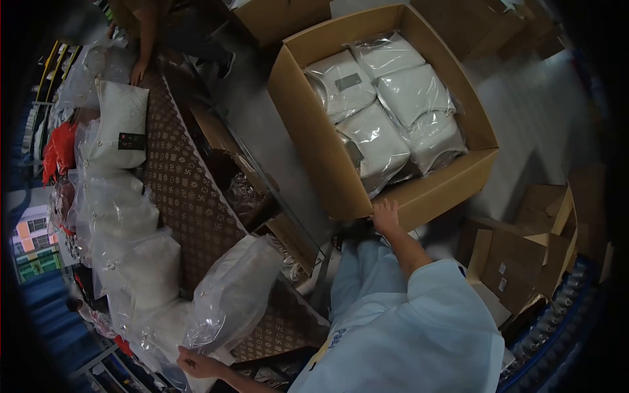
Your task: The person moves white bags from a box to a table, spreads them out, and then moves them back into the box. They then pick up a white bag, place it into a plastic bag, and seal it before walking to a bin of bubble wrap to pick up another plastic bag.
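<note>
My left hand is closed at the lower end of a clear plastic bag with a pale item inside, at the table's near end. My right hand rests on the near rim of a large open cardboard box, its fingers spread. Inside the box lie several white items in clear plastic, such as the one at its near left. More bagged pale items line the table's left side. A white quilted item with a black label lies at the far end.
Brown patterned cloth covers the table. Another person's hand touches the cloth at the far end. Opened cartons stand at the right beside a roller conveyor. A red bag hangs beyond the table's left edge.
</note>
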`<state>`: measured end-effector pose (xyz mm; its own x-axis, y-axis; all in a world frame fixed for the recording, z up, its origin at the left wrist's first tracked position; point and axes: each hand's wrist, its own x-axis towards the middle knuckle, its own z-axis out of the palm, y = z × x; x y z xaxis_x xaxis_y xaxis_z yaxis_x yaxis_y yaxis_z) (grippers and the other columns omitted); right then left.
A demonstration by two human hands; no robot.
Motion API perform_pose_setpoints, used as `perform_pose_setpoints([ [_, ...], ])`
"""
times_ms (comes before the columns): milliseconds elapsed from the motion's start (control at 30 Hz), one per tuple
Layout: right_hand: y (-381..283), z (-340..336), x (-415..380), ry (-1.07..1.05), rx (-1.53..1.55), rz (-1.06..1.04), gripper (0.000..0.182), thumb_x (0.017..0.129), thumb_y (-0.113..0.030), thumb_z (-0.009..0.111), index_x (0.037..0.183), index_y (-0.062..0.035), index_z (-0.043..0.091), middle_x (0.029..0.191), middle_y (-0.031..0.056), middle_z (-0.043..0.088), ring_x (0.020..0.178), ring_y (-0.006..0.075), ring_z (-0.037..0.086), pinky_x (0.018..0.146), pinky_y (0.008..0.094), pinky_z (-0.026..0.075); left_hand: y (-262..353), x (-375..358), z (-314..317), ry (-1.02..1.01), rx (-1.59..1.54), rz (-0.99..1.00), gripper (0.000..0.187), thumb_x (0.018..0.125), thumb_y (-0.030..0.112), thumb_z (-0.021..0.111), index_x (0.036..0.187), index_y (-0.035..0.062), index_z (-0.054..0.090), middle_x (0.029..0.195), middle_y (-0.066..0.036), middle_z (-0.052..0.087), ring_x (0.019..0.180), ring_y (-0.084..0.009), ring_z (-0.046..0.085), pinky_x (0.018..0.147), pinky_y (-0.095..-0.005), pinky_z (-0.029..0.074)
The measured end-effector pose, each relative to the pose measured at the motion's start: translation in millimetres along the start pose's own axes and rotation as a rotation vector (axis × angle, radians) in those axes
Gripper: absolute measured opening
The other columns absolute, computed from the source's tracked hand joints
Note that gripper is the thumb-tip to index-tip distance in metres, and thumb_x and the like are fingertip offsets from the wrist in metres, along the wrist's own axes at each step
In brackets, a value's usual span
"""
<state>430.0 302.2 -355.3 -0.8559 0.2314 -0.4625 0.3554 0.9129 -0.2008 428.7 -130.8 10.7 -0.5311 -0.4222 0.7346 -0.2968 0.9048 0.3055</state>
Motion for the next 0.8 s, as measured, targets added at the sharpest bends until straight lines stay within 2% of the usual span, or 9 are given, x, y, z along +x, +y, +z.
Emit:
perform_pose_setpoints([
  [100,4,5,0,0.040,0.011,-0.044,0.040,0.078,-0.033,0.054,0.106,-0.0046,0.049,0.109,0.0125,0.052,0.118,0.0308,0.036,0.098,0.0545,0.015,7,2,1,-0.016,-0.010,0.053,0.025,0.084,0.017,0.056,0.066,0.0002,0.051,0.061,-0.005,0.044,0.056,-0.0129,0.041,0.051,-0.0273,0.036],
  [167,4,6,-1,0.036,0.008,-0.067,0.042,0.078,-0.034,0.054,0.107,-0.0041,0.048,0.109,0.0125,0.052,0.118,0.0312,0.035,0.098,0.0554,0.016,10,2,1,0.004,0.029,-0.018,0.025,0.085,0.018,0.055,0.068,-0.0002,0.052,0.062,-0.005,0.046,0.056,-0.0132,0.042,0.052,-0.0271,0.036],
  [233,3,5,-1,0.075,0.026,-0.069,0.036,0.078,-0.032,0.054,0.102,-0.0047,0.050,0.107,0.0128,0.053,0.119,0.0305,0.035,0.099,0.0535,0.015,3,3,0,-0.002,0.044,0.000,0.025,0.085,0.019,0.055,0.069,-0.0006,0.054,0.063,-0.005,0.047,0.057,-0.0135,0.043,0.053,-0.0271,0.037],
  [400,2,6,0,0.047,0.004,-0.072,0.037,0.079,-0.034,0.052,0.103,-0.0046,0.049,0.109,0.0128,0.052,0.120,0.0305,0.034,0.099,0.0536,0.015,-8,3,0,-0.026,0.080,-0.003,0.025,0.086,0.020,0.054,0.071,-0.0013,0.056,0.065,-0.006,0.050,0.058,-0.0146,0.045,0.054,-0.0274,0.039],
  [467,3,7,0,0.038,-0.015,-0.079,0.037,0.080,-0.034,0.051,0.103,-0.0047,0.049,0.110,0.0128,0.051,0.120,0.0303,0.033,0.099,0.0537,0.015,-9,4,-2,-0.005,0.104,-0.016,0.034,0.083,0.031,0.057,0.072,-0.0017,0.059,0.065,-0.009,0.055,0.058,-0.0175,0.048,0.055,-0.0306,0.039],
  [700,1,5,1,0.007,-0.028,-0.082,0.037,0.080,-0.034,0.051,0.104,-0.0050,0.048,0.111,0.0126,0.050,0.121,0.0305,0.032,0.098,0.0538,0.016,2,0,-5,-0.032,0.088,-0.050,0.035,0.083,0.031,0.057,0.071,-0.0021,0.058,0.063,-0.009,0.054,0.057,-0.0177,0.046,0.053,-0.0309,0.038],
  [767,1,5,1,0.013,-0.027,-0.087,0.037,0.080,-0.034,0.051,0.105,-0.0052,0.049,0.111,0.0125,0.051,0.121,0.0305,0.033,0.098,0.0537,0.016,7,-1,-3,-0.015,0.080,-0.056,0.030,0.084,0.023,0.057,0.066,-0.0013,0.051,0.062,-0.006,0.045,0.057,-0.0153,0.043,0.053,-0.0291,0.037],
  [800,1,4,1,0.016,-0.030,-0.088,0.038,0.080,-0.034,0.052,0.104,-0.0053,0.049,0.111,0.0123,0.051,0.121,0.0304,0.033,0.098,0.0537,0.016,5,0,-3,-0.013,0.080,-0.055,0.030,0.084,0.023,0.057,0.066,-0.0013,0.051,0.062,-0.006,0.045,0.057,-0.0153,0.043,0.053,-0.0291,0.037],
])
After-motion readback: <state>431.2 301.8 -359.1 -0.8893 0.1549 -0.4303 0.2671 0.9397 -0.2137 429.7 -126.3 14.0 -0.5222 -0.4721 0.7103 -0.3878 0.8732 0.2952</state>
